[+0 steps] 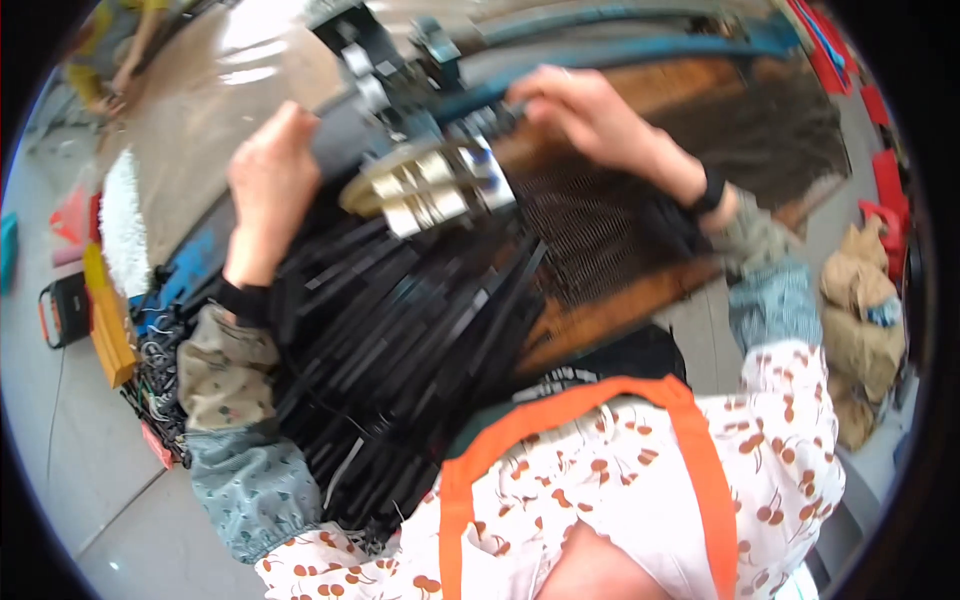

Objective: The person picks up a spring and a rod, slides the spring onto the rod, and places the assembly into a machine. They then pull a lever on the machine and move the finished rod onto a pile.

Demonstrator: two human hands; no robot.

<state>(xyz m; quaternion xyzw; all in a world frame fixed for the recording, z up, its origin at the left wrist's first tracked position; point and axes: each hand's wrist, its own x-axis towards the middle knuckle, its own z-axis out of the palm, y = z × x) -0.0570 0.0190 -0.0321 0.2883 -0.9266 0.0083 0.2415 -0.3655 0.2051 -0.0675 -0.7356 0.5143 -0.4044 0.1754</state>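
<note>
A big heap of thin black strips (400,330) lies in front of me, fanned out over a wire mesh bed (590,225). My left hand (270,170) is closed over the dark upper edge of the heap, beside a blue metal machine head (400,70). My right hand (585,110) grips a blue bar (620,50) of that machine, just right of its silver clamp with pale strips (430,185). The picture is tilted and blurred, so the fingers' exact hold is hard to read.
A white foam piece (122,225), yellow blocks (108,320) and tangled wires (160,370) lie at the left. Brown sacks (860,320) stand at the right, red crates (885,180) behind them. Another person (110,60) crouches on the floor at the far left.
</note>
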